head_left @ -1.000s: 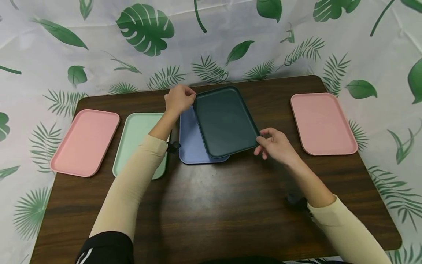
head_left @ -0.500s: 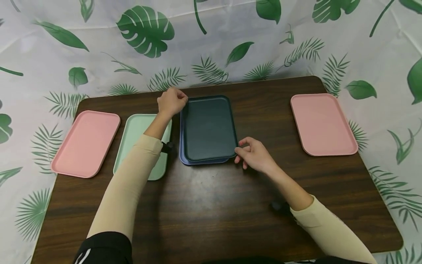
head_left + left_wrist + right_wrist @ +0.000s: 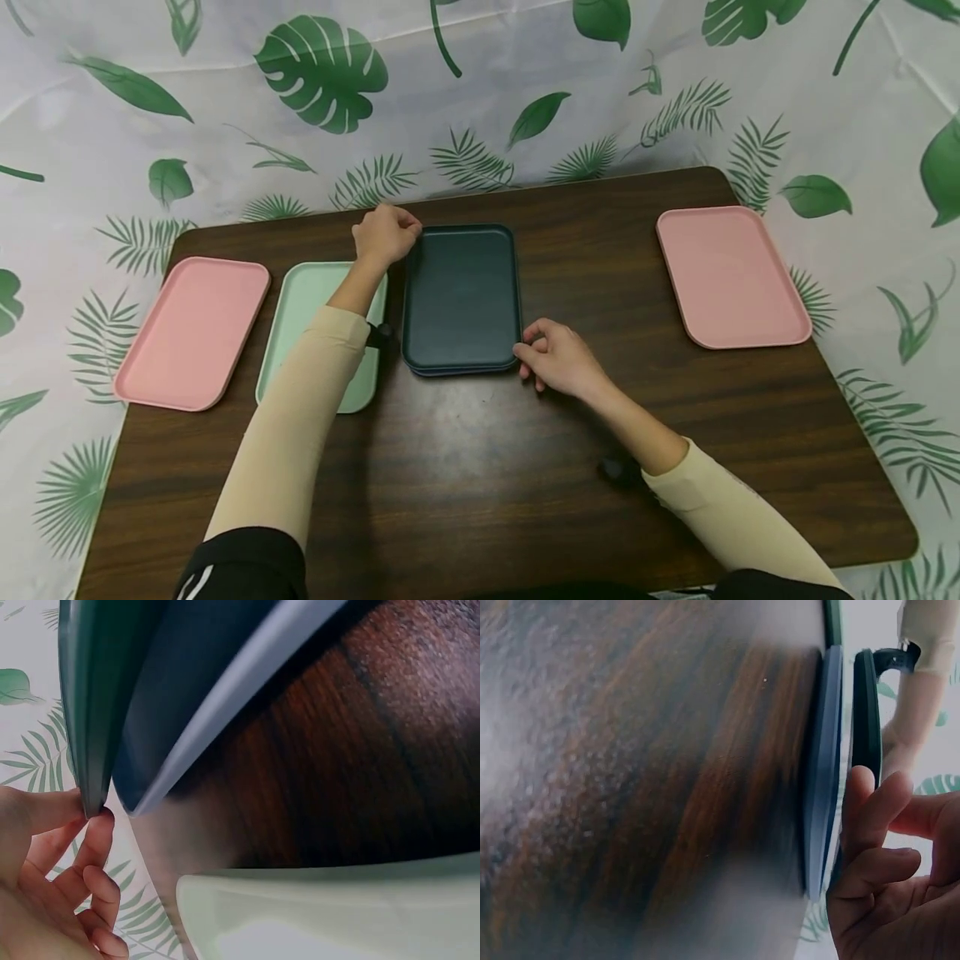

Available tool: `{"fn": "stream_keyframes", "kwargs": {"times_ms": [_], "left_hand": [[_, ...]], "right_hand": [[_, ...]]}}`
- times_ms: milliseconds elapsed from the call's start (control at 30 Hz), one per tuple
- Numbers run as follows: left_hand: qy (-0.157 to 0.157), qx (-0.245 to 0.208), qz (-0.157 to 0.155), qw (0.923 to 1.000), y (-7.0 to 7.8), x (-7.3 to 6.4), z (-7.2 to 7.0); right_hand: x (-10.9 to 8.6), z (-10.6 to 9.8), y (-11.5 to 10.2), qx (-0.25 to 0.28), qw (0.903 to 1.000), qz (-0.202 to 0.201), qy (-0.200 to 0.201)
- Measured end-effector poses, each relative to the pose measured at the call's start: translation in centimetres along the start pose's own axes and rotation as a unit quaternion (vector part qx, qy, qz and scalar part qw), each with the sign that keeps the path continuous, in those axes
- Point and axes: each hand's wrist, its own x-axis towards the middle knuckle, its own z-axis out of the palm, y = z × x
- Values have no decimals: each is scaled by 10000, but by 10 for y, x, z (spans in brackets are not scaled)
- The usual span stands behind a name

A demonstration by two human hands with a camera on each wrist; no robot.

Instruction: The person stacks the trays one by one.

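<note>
A dark green rectangular tray [image 3: 461, 300] lies level near the back middle of the table, almost exactly above a blue tray [image 3: 823, 780]. Thumb and fingers of my left hand [image 3: 384, 236] pinch the green tray's far left corner. Its near right corner is between thumb and fingers of my right hand [image 3: 558, 360]. Both wrist views show a narrow gap between the two trays, so the green one is held slightly up. From the head view, the blue tray is nearly all hidden, with only a thin strip at the near edge.
Left of the stack lies a light green tray [image 3: 303, 304], partly covered by my left forearm. Farther left is a pink tray [image 3: 193, 333], and another pink tray [image 3: 735, 279] lies at the far right. All rest on a dark wooden table [image 3: 480, 483] before a leaf-print cloth [image 3: 480, 92].
Both hands have brought the dark green tray left and a little nearer, turning it from a slant to line up above the blue tray. The blue tray, seen before, is now mostly covered.
</note>
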Motion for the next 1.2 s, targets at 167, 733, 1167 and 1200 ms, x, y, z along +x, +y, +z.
{"fn": "stream_keyframes", "kwargs": {"times_ms": [167, 733, 1167, 1200], "left_hand": [[1, 39, 26, 10000, -2, 0, 2], [185, 766, 455, 9958, -2, 0, 8], [214, 1134, 437, 9924, -6, -2, 11], [228, 1142, 436, 9922, -6, -1, 11]], "right_hand": [[0, 1, 1, -235, 9997, -5, 75], [2, 0, 6, -768, 9967, -8, 278], [3, 1, 3, -1128, 9929, -46, 366], [3, 1, 3, -1161, 9924, -64, 395]]}}
